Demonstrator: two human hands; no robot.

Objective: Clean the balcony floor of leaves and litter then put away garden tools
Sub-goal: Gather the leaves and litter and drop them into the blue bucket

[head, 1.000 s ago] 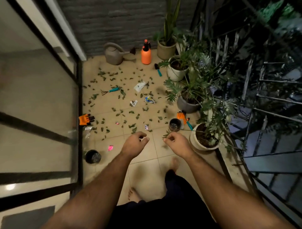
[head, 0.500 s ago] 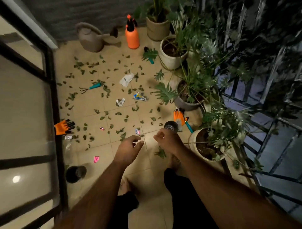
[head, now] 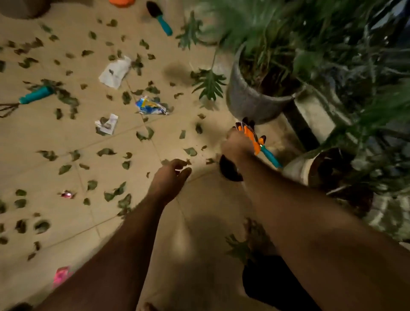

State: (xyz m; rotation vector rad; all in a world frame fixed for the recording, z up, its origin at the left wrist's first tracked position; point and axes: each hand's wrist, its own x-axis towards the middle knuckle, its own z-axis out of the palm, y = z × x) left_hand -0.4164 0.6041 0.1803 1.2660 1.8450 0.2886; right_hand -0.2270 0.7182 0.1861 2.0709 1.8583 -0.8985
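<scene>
Scattered across the tiled balcony floor: dozens of small green leaves, thickest at centre and left. Among them, litter: a crumpled white paper toward the top, a smaller folded paper scrap below it, a blue and yellow wrapper near the middle, a small pink sweet wrapper lower left, and a larger pink scrap at the bottom left edge.

Garden tools lying about: a teal-handled hand rake at the left edge among leaves, a teal-handled trowel with a dark blade at the top, and another teal-handled tool on the floor between two pots.

Right hand reached forward beside an orange glove with black fingertips lying over that teal tool; fingers hidden behind the knuckles and blurred, so grip cannot be told. Just under the wrist, a small black pot on the floor. Left hand held low above the tiles, fingers loosely curled, holding nothing.

Along the right: a grey plant pot with long green fronds, a pale pot of dark soil nearer, and dense blurred foliage. At the top edge, the base of an orange bottle.
</scene>
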